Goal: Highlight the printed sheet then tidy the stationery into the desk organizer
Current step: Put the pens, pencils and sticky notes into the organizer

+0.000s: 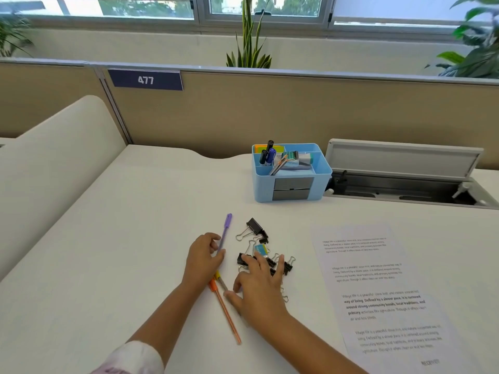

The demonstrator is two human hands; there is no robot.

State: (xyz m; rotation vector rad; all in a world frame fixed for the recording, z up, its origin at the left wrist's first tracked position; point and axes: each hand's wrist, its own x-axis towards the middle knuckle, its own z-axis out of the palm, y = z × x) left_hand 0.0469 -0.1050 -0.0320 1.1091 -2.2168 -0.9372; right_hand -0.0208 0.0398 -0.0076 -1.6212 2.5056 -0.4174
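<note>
1. Head view: my left hand (205,255) curls its fingers round the purple pen (225,233), at about 6 o'clock on the desk (121,238).
2. My right hand (259,282) lies spread and relaxed over the black binder clips (255,228), touching them, gripping nothing I can make out.
3. The printed sheet (378,292) lies at 4 o'clock, well apart from both hands. I see no coloured marks on it, so I judge the highlighting not yet done.
4. The orange pen (225,311) and a yellow one lie loose by my left wrist; all of these are left to tidy.
5. The blue organizer (290,174) stands at 12 o'clock, already holding pens and notes, with bare desk between it and the clips.
6. An open cable hatch (399,184) sits just beside the organizer at 2 o'clock, an edge to avoid.
</note>
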